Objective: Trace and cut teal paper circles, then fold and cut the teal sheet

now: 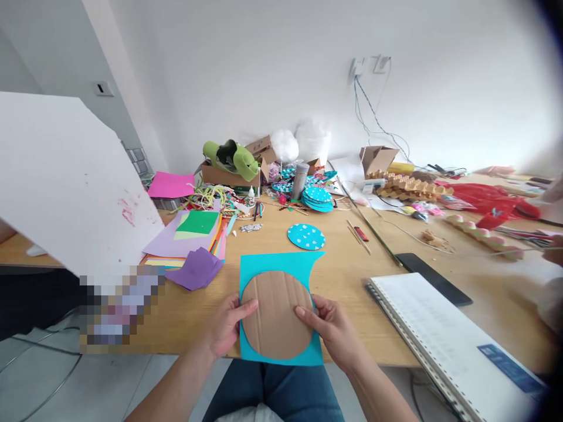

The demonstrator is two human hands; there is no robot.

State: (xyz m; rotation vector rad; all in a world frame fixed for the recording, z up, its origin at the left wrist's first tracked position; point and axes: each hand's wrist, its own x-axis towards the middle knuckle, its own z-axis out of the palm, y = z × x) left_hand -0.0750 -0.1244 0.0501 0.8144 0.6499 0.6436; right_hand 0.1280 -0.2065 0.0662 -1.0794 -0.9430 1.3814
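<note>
A round piece of brown corrugated cardboard (278, 328) lies flat against a turquoise sheet of paper (281, 261), whose upper right corner is cut in a curve. My left hand (231, 322) grips both at the left side, thumb on the cardboard and fingers behind the sheet. On the opposite side, my right hand (331, 323) pinches them the same way. The pair is held over the table's front edge, above my lap. Just beyond it rests a turquoise disc with white spots (307, 237).
Coloured papers (193, 228) and a purple sheet (196, 269) lie to the left. A spiral-bound pad (422, 310) and a black slab (433, 278) sit right, near a long thin stick (373, 217). More spotted discs (317, 199) are stacked behind. Another person's hand (555, 249) shows far right.
</note>
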